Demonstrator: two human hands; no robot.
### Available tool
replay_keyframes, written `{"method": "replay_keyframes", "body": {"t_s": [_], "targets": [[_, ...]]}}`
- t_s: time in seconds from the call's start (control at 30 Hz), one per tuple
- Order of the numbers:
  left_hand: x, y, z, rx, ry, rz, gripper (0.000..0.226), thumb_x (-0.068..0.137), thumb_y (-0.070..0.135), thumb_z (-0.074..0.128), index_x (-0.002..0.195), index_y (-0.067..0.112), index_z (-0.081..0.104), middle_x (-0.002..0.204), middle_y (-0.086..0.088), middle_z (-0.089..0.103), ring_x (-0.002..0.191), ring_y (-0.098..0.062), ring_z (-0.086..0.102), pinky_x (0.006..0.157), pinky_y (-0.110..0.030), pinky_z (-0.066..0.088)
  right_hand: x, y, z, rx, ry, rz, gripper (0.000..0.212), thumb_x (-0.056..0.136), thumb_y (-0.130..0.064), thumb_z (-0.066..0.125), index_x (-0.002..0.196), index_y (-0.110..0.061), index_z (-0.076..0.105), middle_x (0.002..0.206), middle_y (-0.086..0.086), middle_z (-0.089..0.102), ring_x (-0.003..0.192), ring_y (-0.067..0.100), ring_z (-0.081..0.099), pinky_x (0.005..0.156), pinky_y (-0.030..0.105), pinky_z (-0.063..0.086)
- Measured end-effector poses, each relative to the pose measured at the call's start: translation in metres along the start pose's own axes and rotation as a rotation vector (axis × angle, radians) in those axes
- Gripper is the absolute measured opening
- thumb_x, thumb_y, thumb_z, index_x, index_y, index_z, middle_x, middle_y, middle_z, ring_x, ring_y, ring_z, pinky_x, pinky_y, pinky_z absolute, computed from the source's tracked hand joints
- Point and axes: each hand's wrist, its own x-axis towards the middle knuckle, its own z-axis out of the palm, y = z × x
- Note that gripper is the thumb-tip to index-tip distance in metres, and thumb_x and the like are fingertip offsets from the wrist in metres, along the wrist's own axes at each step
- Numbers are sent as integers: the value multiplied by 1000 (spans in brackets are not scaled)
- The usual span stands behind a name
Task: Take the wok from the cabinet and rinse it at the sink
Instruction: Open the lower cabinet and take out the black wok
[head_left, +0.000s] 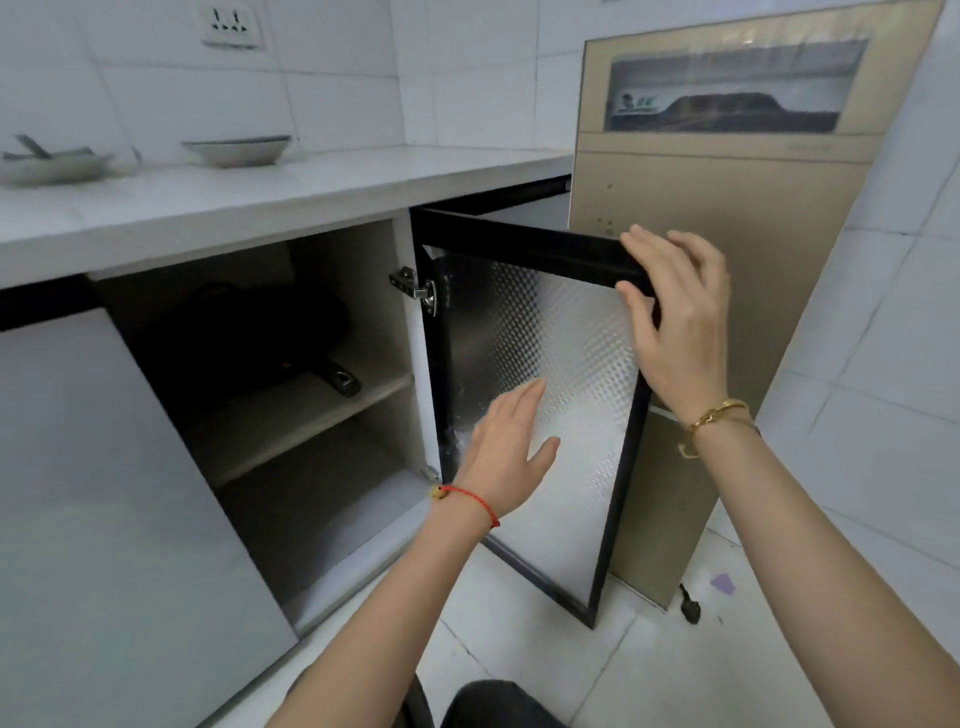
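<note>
A black wok (260, 332) sits in shadow on the upper shelf of the open cabinet (332, 499), its handle (340, 379) pointing toward the front right. The cabinet door (561, 395) stands swung open to the right, black-framed with a patterned panel. My right hand (675, 317) grips the door's top outer corner, thumb on the near face and fingers over the edge. My left hand (511, 447) hovers with straight fingers in front of the door's inner face, to the right of the cabinet opening, holding nothing.
A white countertop (291, 192) runs above the cabinet with a grey bowl (236, 150) and a dish with utensils (47, 163). A tall gold appliance (727, 291) stands right behind the open door. A closed grey door (93, 519) is at left. White tiled floor (675, 665) lies below.
</note>
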Motion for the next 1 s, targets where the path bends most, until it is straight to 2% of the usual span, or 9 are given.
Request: {"method": "replay_keyframes", "body": {"t_s": [0.13,0.27,0.37,0.43,0.6,0.73,0.8,0.93,1.0], "targets": [[-24,-16,-44,67,58,-101,64,97,30,55,153,16,28,157,-1,32,145,-16,27,119,-29,20,-1,-35,22,153,-69,-45,31,99,-20,54,128,-12,62,128,-2,64,120,23,50,102,38,40],[-43,-43,-82,167,84,-224,63,97,33,54,152,17,30,155,-2,36,143,-20,32,117,-37,29,-12,-73,55,290,-190,-23,30,97,-22,56,124,-11,63,119,0,67,114,23,52,98,40,44],[-54,-66,-102,168,110,-333,63,97,31,54,153,16,29,155,-4,36,142,-22,34,117,-38,30,-21,-99,83,374,-306,36,32,96,-26,55,123,-12,64,114,1,67,115,21,51,97,41,45],[-59,-83,-113,133,133,-407,63,97,32,54,153,16,29,155,-5,36,143,-22,34,118,-41,30,-25,-114,103,411,-385,86,32,96,-29,55,123,-14,64,113,1,67,115,20,51,97,43,45],[-54,-136,-128,58,202,-560,61,97,29,56,151,12,33,153,-7,39,142,-24,36,117,-35,31,-24,-147,162,472,-597,171,35,97,-33,51,126,-16,62,120,0,66,121,20,49,102,43,43],[-38,-184,-133,-18,253,-670,59,98,30,54,150,10,34,152,-11,41,140,-28,39,115,-42,35,-17,-169,219,494,-749,192,38,98,-35,49,130,-14,58,123,3,65,122,22,48,102,38,43],[-28,-207,-133,-74,273,-713,58,99,30,53,149,7,35,151,-13,43,140,-29,40,115,-43,35,-14,-179,248,496,-813,184,40,98,-35,48,130,-13,57,124,5,64,122,24,49,101,41,44],[-2,-249,-128,-288,324,-870,54,101,35,48,147,7,40,147,-11,48,137,-26,44,115,-37,34,-11,-194,305,511,-939,194,44,98,-36,50,133,-11,54,130,11,61,123,28,52,99,41,47],[13,-272,-123,-456,357,-966,54,100,40,48,144,9,45,144,-10,52,135,-26,47,115,-38,35,-11,-199,331,523,-1013,220,47,97,-37,52,134,-8,52,131,14,59,121,30,55,99,41,48]]}}
